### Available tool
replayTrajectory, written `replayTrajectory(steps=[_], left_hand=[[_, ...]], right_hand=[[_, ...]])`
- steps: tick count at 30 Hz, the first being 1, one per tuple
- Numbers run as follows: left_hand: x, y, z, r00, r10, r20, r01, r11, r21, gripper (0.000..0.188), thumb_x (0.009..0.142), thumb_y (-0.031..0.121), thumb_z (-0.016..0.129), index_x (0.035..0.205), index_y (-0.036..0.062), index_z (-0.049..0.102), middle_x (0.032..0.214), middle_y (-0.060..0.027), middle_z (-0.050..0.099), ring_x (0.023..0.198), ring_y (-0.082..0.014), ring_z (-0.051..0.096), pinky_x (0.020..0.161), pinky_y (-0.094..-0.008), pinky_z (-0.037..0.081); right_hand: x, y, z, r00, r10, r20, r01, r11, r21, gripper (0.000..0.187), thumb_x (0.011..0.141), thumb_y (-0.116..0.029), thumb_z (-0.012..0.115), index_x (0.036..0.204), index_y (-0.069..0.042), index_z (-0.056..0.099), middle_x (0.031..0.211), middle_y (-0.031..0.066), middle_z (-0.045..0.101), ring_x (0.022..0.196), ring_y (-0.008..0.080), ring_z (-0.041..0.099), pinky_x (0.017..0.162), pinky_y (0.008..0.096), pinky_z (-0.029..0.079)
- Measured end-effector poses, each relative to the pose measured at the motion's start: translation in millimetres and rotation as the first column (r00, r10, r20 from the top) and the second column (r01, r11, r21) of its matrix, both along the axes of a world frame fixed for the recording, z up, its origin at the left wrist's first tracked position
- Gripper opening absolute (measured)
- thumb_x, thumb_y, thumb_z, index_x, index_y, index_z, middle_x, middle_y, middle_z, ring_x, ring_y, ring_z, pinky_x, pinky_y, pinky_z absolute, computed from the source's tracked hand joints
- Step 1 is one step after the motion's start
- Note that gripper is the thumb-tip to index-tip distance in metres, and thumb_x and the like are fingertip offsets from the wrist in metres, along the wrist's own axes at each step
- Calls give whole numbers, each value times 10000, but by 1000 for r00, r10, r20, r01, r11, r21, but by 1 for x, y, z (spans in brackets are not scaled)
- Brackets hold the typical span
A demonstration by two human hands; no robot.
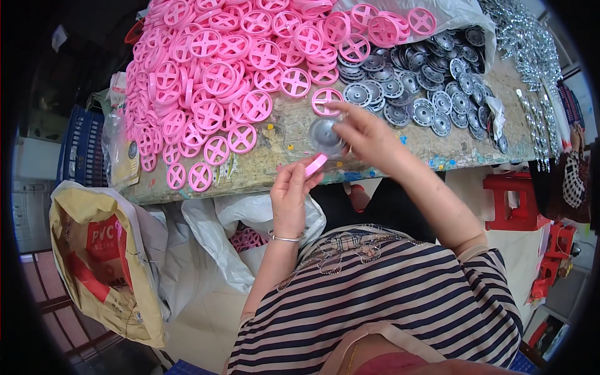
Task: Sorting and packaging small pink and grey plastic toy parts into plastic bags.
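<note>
My left hand point(291, 192) is closed on a pink plastic wheel point(316, 165), seen edge-on just past the table's near edge. Between the fingers of my right hand point(365, 136) is a silver-grey disc point(325, 134), smeared by motion. The disc is above and slightly right of the wheel in my left hand, apart from it. Behind it, a single four-spoked pink wheel point(327, 101) lies near my right fingertips. A large heap of pink wheels point(219, 78) covers the table's left and middle. Many grey discs point(431, 103) are spread to the right.
The worn worktable point(275, 150) has paint specks. White plastic sheeting point(431, 19) borders the discs at the back. Silver tinsel strands point(531, 56) hang at the right. A tan sack point(69, 269) stands open at lower left; red stools point(512, 201) and another person's checked sleeve point(573, 181) are right.
</note>
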State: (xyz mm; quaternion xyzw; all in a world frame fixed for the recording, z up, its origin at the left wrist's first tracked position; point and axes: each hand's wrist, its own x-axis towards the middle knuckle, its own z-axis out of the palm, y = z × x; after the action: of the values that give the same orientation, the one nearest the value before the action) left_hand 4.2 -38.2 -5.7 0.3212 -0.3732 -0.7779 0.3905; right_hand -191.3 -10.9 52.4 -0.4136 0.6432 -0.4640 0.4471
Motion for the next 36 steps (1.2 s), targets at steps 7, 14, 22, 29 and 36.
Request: replayTrajectory(steps=[7,14,22,29,36], left_hand=[[-7,6,-2,997,41,63,-31,987,-160,535,837,-88,590,1333,-31,397,1296,-133,493,1173,-207,512,983,-309,439],[-2,6,5,999,6,-37,-9,998,-63,616,810,-132,567,1377,-42,346,1310,-146,498,1179,-184,509,1002,-306,420],[-2,16,21,1000,-8,-27,7,1000,-27,465,862,-52,575,1312,-39,458,1197,-115,583,1080,-148,561,948,-269,443],[1,19,18,963,46,264,13,976,-216,277,897,43,589,1167,-20,600,1040,-51,646,911,-88,581,819,-220,460],[44,22,13,871,261,417,-69,904,-421,252,918,84,563,1143,-20,610,1060,-61,638,940,-97,573,834,-242,458]], right_hand=[[25,13,-27,959,59,-276,-107,981,-162,333,886,-100,591,1218,-72,580,827,65,631,712,116,588,655,274,485],[24,22,-32,801,-36,-597,-216,914,-344,339,838,-99,639,1174,-66,613,1031,93,578,851,245,595,743,321,474],[31,25,-21,976,93,195,-84,995,-54,276,864,-157,646,1101,-19,612,915,74,607,835,159,598,717,293,482],[40,34,-18,990,88,-106,-89,996,-12,217,857,-149,653,1016,-11,600,804,48,586,689,109,561,585,259,461],[37,25,-33,983,125,-136,-149,970,-191,195,906,-167,599,1032,-18,598,815,27,582,694,92,565,605,243,469]])
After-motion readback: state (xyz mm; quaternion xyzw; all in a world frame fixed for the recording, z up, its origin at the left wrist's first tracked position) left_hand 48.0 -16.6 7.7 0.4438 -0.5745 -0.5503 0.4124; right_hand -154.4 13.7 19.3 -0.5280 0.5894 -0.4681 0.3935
